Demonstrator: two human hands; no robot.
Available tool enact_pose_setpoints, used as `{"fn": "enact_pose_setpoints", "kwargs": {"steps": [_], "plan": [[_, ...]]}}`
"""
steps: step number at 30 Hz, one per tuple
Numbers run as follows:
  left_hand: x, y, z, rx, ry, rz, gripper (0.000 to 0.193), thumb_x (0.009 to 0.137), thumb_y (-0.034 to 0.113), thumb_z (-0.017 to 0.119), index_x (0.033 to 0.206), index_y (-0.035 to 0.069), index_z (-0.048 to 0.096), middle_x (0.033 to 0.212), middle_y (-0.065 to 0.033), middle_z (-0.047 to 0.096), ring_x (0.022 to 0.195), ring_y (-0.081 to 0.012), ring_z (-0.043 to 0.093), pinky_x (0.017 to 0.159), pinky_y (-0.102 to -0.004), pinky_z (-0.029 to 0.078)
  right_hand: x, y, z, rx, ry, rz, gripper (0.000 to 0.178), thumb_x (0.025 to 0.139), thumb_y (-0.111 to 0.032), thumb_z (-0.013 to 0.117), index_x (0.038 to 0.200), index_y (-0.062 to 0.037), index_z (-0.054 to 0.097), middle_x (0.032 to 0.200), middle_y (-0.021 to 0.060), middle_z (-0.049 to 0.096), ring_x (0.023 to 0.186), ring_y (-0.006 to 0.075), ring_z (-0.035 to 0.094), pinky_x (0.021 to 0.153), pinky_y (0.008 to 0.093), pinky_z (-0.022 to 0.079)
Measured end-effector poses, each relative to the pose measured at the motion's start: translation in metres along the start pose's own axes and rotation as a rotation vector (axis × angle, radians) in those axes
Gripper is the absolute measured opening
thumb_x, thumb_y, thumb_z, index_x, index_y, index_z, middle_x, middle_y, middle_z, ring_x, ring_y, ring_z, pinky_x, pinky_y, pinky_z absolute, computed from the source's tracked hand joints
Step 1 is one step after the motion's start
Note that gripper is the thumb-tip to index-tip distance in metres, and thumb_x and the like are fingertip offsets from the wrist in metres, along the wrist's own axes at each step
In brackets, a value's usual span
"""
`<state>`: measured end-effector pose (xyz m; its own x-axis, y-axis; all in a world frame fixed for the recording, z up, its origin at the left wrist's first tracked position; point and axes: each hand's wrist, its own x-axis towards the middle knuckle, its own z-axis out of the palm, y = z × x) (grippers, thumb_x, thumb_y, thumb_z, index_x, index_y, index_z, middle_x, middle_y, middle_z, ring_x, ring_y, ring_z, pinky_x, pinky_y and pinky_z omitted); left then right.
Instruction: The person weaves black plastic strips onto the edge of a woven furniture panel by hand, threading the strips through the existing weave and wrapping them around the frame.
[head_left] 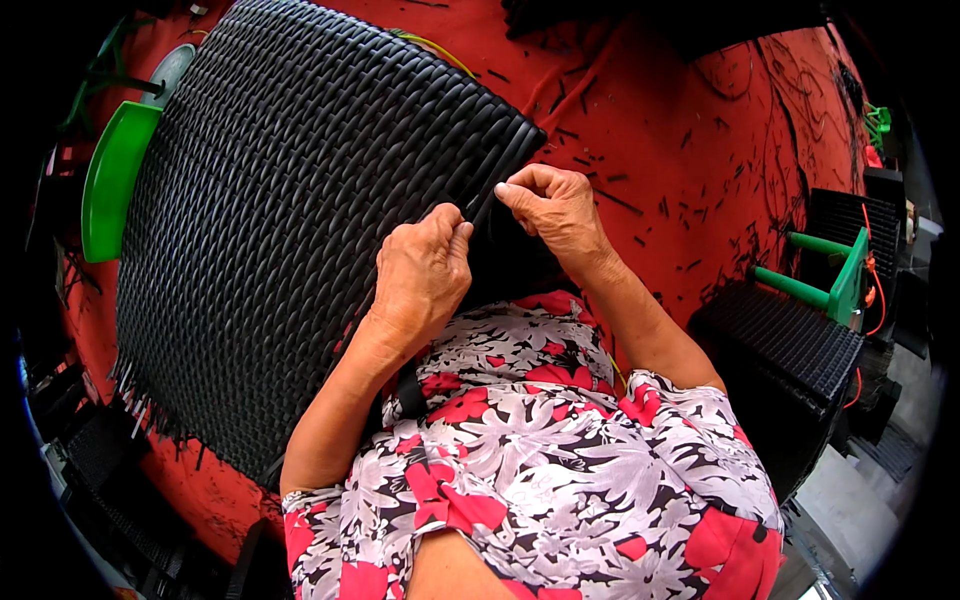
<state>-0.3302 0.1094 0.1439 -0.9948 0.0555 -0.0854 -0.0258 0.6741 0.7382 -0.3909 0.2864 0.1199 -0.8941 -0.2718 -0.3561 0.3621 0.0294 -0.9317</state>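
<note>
A large panel of black woven wicker [300,180] spreads across the left and middle, its corner pointing at my right hand. My left hand [425,265] is closed in a pinch at the panel's near edge, thumb and forefinger on a black wicker strand [478,197]. Just to the right and a little farther off, my right hand [560,210] is also pinched, beside the panel's corner. The strand seems to run between both sets of fingertips, dark against the weave, so its ends cannot be made out. Loose strand ends [135,400] stick out along the panel's lower left edge.
Red floor covering [640,90] lies beneath, strewn with short black offcuts. A green curved chair-like piece [118,180] stands against the panel's left side. On the right are a green frame [835,275] and a black woven piece [780,335]. A yellow cord [440,50] runs behind the panel.
</note>
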Motion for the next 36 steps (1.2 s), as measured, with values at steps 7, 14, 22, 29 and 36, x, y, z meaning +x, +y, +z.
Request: {"fn": "enact_pose_setpoints", "kwargs": {"steps": [7, 14, 22, 29, 36], "plan": [[0.003, 0.002, -0.013, -0.507, -0.09, -0.422, 0.017, 0.097, 0.008, 0.051, 0.084, 0.001, 0.059, 0.06, -0.0027, 0.058, 0.044, -0.0057, 0.048, 0.04, -0.0213, 0.037, -0.002, -0.007, -0.037, 0.455, -0.152, 0.166, 0.014, 0.082, -0.007, 0.066, 0.07, -0.0054, 0.06, 0.057, -0.0032, 0.05, 0.044, 0.0059, 0.041, 0.045, 0.0222, 0.033], [0.002, 0.004, -0.014, -0.577, -0.126, -0.433, 0.012, 0.098, 0.009, 0.052, 0.097, 0.0, 0.059, 0.06, -0.0036, 0.058, 0.041, -0.0055, 0.047, 0.039, -0.0197, 0.036, -0.003, 0.007, -0.043, 0.449, -0.121, 0.12, 0.009, 0.082, -0.01, 0.065, 0.075, -0.0068, 0.06, 0.058, -0.0012, 0.05, 0.05, 0.0084, 0.045, 0.05, 0.0232, 0.036], [-0.005, 0.008, -0.007, -0.52, -0.129, -0.38, 0.012, 0.099, 0.011, 0.05, 0.095, 0.001, 0.057, 0.062, -0.0028, 0.058, 0.043, -0.0055, 0.049, 0.039, -0.0197, 0.037, -0.006, 0.004, -0.027, 0.545, -0.225, 0.203, 0.012, 0.086, -0.011, 0.064, 0.076, -0.0071, 0.059, 0.062, -0.0015, 0.05, 0.052, 0.0079, 0.045, 0.05, 0.0235, 0.036], [-0.004, 0.006, -0.007, -0.658, -0.156, -0.444, 0.007, 0.092, 0.006, 0.06, 0.09, 0.003, 0.055, 0.066, -0.0006, 0.057, 0.046, -0.0052, 0.048, 0.042, -0.0201, 0.038, -0.002, 0.009, -0.004, 0.353, -0.119, 0.12, 0.014, 0.089, -0.014, 0.067, 0.078, -0.0051, 0.064, 0.059, -0.0042, 0.054, 0.049, 0.0036, 0.047, 0.046, 0.0199, 0.038], [-0.007, -0.001, -0.001, -0.402, -0.12, -0.226, 0.022, 0.082, 0.001, 0.069, 0.102, -0.003, 0.061, 0.078, 0.002, 0.058, 0.068, -0.0049, 0.053, 0.058, -0.0212, 0.044, -0.006, 0.004, 0.005, 0.206, 0.004, 0.064, 0.013, 0.088, -0.014, 0.068, 0.079, -0.0048, 0.066, 0.062, -0.0044, 0.057, 0.052, 0.003, 0.049, 0.049, 0.0194, 0.04]]}}
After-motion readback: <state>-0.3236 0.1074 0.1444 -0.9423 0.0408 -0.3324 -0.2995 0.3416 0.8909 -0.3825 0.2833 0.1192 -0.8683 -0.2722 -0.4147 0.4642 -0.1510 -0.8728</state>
